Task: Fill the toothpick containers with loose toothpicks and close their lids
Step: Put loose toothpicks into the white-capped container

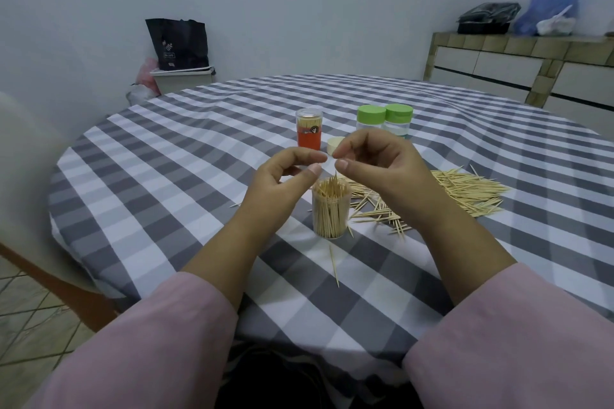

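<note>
The open container (pixel 331 209) stands upright on the counter (pixel 166 156), packed with toothpicks, a few tips rising above its rim. Both hands hover just above it. The left hand (pixel 282 183) sits above and left of the rim, fingers (pixel 309 156) curled toward the thumb; nothing is visible in its grasp. The right hand (pixel 378 163) sits above and right of the rim, fingers (pixel 342 151) curled over the thumb, with a narrow gap between them; whether they pinch a toothpick cannot be told. The fingertips of the two hands almost meet over the container. The loose pile (pixel 465 189) lies on the counter to the right, partly behind the right wrist. A single toothpick (pixel 334 264) lies in front of the container. Behind stand an orange container (pixel 309 131), a cream lid (pixel 335 144) and two green-lidded jars (pixel 385 119)
</note>
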